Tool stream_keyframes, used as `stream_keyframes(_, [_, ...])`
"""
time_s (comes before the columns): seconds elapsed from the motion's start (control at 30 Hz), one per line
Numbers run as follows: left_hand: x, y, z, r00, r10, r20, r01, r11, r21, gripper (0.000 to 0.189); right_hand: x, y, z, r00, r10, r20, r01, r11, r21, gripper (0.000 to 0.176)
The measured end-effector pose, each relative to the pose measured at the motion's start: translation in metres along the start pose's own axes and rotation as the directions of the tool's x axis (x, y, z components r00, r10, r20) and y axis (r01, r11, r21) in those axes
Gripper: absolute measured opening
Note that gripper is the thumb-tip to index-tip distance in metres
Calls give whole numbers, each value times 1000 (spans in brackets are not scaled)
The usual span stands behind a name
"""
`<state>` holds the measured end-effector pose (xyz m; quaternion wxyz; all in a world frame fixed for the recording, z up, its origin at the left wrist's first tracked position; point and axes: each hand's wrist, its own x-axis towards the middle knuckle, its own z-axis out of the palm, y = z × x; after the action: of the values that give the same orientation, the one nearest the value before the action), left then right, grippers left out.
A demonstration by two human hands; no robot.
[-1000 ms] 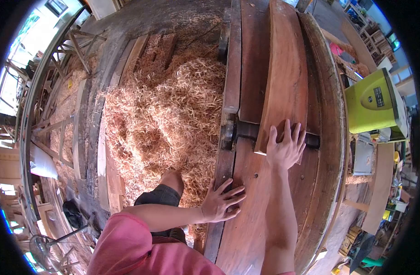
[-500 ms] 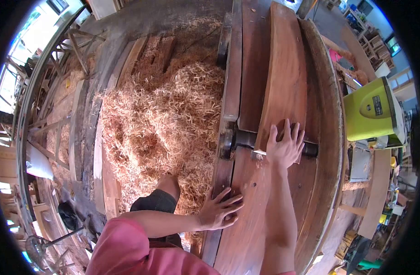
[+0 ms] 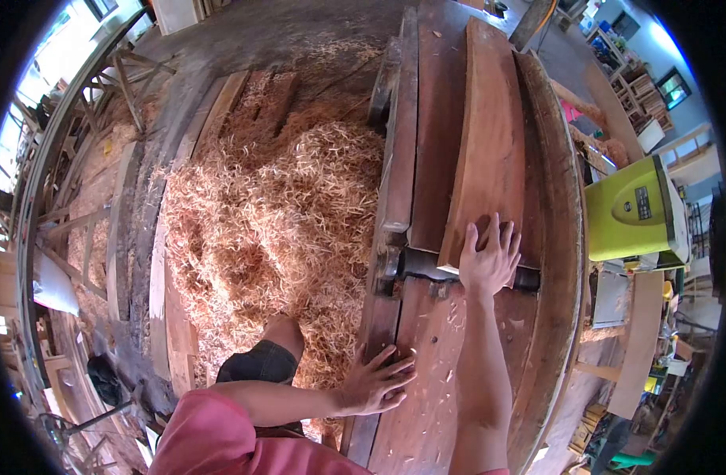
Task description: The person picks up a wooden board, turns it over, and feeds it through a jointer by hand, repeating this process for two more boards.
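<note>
A long reddish-brown plank [image 3: 490, 134] lies lengthwise on the wooden bed [image 3: 414, 380] of what looks like a jointer. My right hand [image 3: 490, 260] presses on the near end of its top face, fingers spread. Just at that end, a dark roller-like cutterhead [image 3: 423, 264] crosses a gap in the bed and shows on both sides of the plank. My left hand [image 3: 377, 384] rests on the bed's left edge, fingers apart, holding nothing. Small wood chips are scattered on the near part of the bed.
A thick raised board [image 3: 565, 229] runs along the bed's right side. Left of the machine is a big heap of wood shavings [image 3: 276, 214], where my leg is. A lime-green bin-like container [image 3: 628, 210] stands at right. Loose boards [image 3: 121, 229] lie farther left.
The plank and my right hand have moved slightly forward relative to the cutterhead. More chips now lie on the near bed. My left hand stays on the edge; the view has shifted slightly.
</note>
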<state>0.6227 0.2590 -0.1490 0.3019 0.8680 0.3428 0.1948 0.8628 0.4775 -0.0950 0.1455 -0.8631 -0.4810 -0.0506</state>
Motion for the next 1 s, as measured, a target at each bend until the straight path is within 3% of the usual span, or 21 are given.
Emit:
stream_keyframes(0.23, [-4,-5,6,999,32,-40,-32,999,-13,49,32,-34,16,1000,9,5,-9,1000,-23,69])
stream_keyframes(0.27, [-3,-8,4,999,36,15,-36,999,-37,50,40,-50,16,996,35,81,-33,999,-30,75])
stream_keyframes(0.37, [-2,-9,-2,999,35,-36,-38,997,-74,47,48,-117,25,982,34,186,-18,996,-84,83])
stream_keyframes(0.4, [-1,-11,-8,991,100,-84,-101,995,-11,50,44,-142,23,962,-2,274,37,992,-124,87])
stream_keyframes(0.43, [2,-23,-19,978,65,-197,-85,992,-95,45,35,-169,16,932,-31,361,96,982,-163,91])
stream_keyframes(0.5, [15,-60,-48,911,-38,-410,-83,958,-273,36,6,-195,35,931,-190,311,235,965,-115,93])
stream_keyframes(0.53, [34,-99,-58,809,-409,-423,47,761,-647,31,-8,-205,30,913,-251,322,281,959,-47,92])
stream_keyframes(0.57, [59,-137,-86,672,-653,-351,143,579,-803,42,-25,-210,24,889,-309,337,322,947,20,92])
stream_keyframes(0.6, [85,-171,-124,562,-792,-240,241,433,-868,53,-39,-213,19,877,-330,350,335,941,49,91])
stream_keyframes(0.67, [133,-221,-190,510,-857,70,405,168,-899,76,-60,-220,7,857,-381,348,364,924,117,91])
stream_keyframes(0.7, [152,-231,-209,563,-808,174,436,111,-893,87,-72,-221,7,864,-404,300,380,915,135,90])
stream_keyframes(0.77, [177,-230,-229,729,-625,280,436,108,-893,84,-94,-215,15,876,-442,193,417,895,159,87])
stream_keyframes(0.83, [166,-183,-257,662,-675,327,517,95,-851,70,-111,-205,-3,859,-476,187,463,879,112,90])
stream_keyframes(0.93, [125,-148,-241,605,-753,260,619,238,-748,71,-157,-182,-26,880,-462,114,458,887,60,95])
stream_keyframes(1.0, [89,-81,-250,772,-607,188,493,385,-780,80,-198,-163,-46,949,-314,-6,309,930,200,93])
